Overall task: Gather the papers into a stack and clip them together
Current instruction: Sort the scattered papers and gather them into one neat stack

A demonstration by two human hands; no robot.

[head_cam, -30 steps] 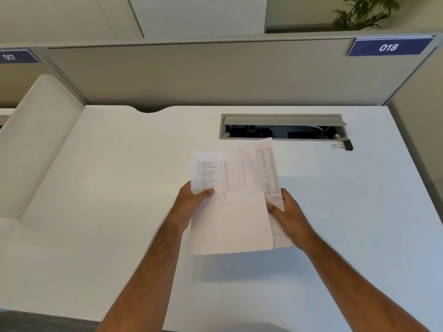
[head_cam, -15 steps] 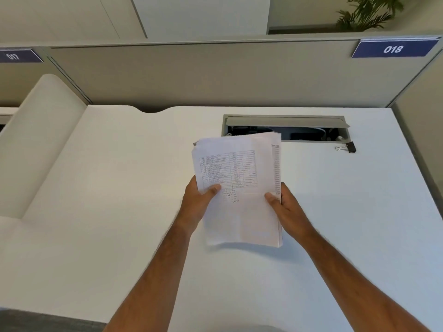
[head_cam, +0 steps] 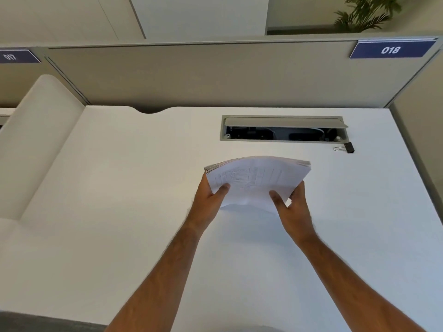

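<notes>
A stack of white printed papers (head_cam: 256, 180) is held upright above the white desk (head_cam: 119, 212), its top edge bowed and fanned slightly. My left hand (head_cam: 208, 202) grips the stack's left side, thumb on the front sheet. My right hand (head_cam: 293, 204) grips the right side, thumb also on the front. The stack's lower edge rests on or hovers just over the desk; I cannot tell which. A black binder clip (head_cam: 346, 147) lies on the desk to the far right, apart from both hands.
An open cable hatch (head_cam: 282, 128) is set into the desk behind the papers. A beige partition (head_cam: 215, 75) closes off the back and right side. A white curved side panel (head_cam: 36, 140) rises at the left.
The loose, offset sheets have been pulled together into one stack. Both hands have tipped it from lying nearly flat to standing upright and moved it further from me.
</notes>
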